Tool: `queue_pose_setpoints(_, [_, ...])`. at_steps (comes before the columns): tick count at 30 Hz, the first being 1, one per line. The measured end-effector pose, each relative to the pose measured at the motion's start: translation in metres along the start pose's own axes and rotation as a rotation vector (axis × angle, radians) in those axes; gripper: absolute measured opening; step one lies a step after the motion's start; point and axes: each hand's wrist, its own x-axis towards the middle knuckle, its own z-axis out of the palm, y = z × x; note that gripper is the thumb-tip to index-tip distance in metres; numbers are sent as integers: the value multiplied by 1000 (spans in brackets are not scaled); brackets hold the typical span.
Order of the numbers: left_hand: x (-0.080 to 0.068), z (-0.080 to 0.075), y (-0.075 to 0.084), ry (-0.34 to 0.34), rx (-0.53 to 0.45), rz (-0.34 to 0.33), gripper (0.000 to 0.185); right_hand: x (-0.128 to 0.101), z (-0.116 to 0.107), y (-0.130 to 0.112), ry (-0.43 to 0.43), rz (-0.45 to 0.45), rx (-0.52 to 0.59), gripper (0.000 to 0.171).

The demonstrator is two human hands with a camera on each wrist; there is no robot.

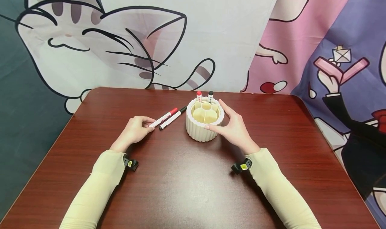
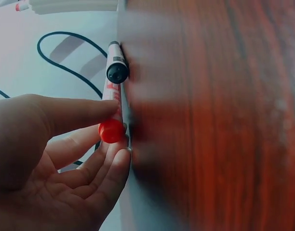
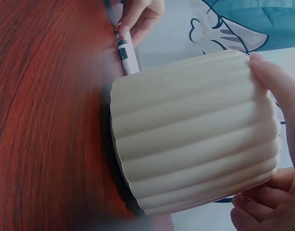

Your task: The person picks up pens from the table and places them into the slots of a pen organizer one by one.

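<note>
Head view: left hand [image 1: 135, 129] pinches a red-capped white marker [image 1: 164, 117]; right hand [image 1: 236, 129] grips a round, ribbed cream holder [image 1: 199, 132] between part-hidden fingers.

the holder [image 1: 201, 132] looks plastic, the table [image 1: 184, 192] glossy.

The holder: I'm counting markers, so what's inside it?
A red marker and a black marker stand at the back of the holder, with a cream divider. Their lower ends and the holder's floor are hidden.

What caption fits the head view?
Left fingers pinch a white, red-capped marker; right fingers hold a round, ribbed, white holder at a reddish-brown table.
</note>
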Motion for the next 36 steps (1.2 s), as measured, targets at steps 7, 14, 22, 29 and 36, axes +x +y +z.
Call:
queue_pose_setpoints(7, [-1, -4, -1, 85, -7, 0, 25, 0, 0, -1, -7, 31, 11, 104])
queue_pose_setpoints(14, [-1, -15, 0, 176, -24, 26, 25, 1, 0, 0, -6, 14, 23, 103])
queue_pose_setpoints(22, [-1, -20, 7, 307, -77, 85, 23, 1, 0, 1, -2, 14, 19, 103])
queue_pose_setpoints(29, [3, -23, 20, 473, -170, 166, 21, 1, 0, 1, 0, 0, 15, 102])
queue_pose_setpoints(36, [4, -31, 39, 573, -293, 238, 25, 1, 0, 2, 3, 6, 18, 103])
